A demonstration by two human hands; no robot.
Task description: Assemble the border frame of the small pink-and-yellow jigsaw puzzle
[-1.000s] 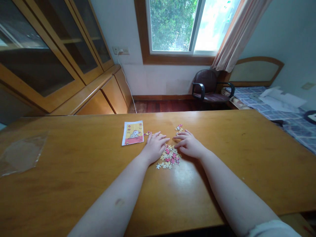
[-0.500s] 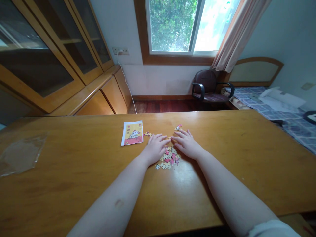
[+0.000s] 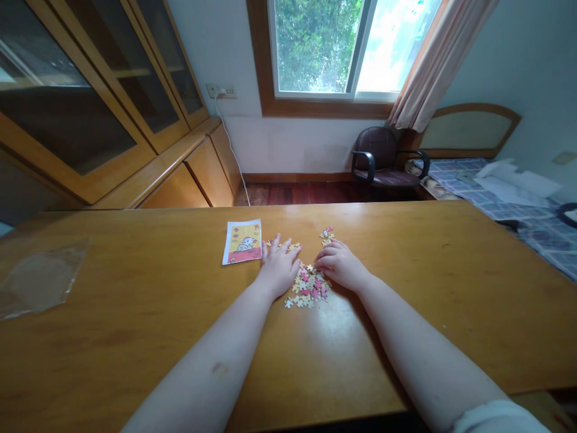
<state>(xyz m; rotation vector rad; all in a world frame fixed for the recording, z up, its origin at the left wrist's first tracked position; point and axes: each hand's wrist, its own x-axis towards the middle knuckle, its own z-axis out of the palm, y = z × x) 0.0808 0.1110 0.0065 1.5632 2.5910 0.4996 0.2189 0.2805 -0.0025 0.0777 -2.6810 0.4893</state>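
Observation:
A loose pile of small jigsaw puzzle pieces (image 3: 310,285), pink, cream and yellowish, lies on the wooden table (image 3: 288,367). My left hand (image 3: 278,270) rests at the pile's left side with its fingers spread, the tips near a few yellow pieces (image 3: 295,246). At the upper right edge of the pile, my right hand (image 3: 341,264) has its fingers bent and drawn together; whatever they may grip is hidden. Just beyond it sits a small cluster of pieces (image 3: 327,233). A picture card (image 3: 243,242) with a white animal on yellow and pink lies left of my left hand.
A clear plastic bag (image 3: 42,279) lies flat at the table's left. Past the far edge are a glass-door cabinet (image 3: 153,144), an office chair (image 3: 381,156) and a bed (image 3: 478,189) with papers on it.
My left hand has spread its fingers and shifted slightly away from the right one, with yellow pieces now showing beyond its fingertips. My right hand's fingers have curled in.

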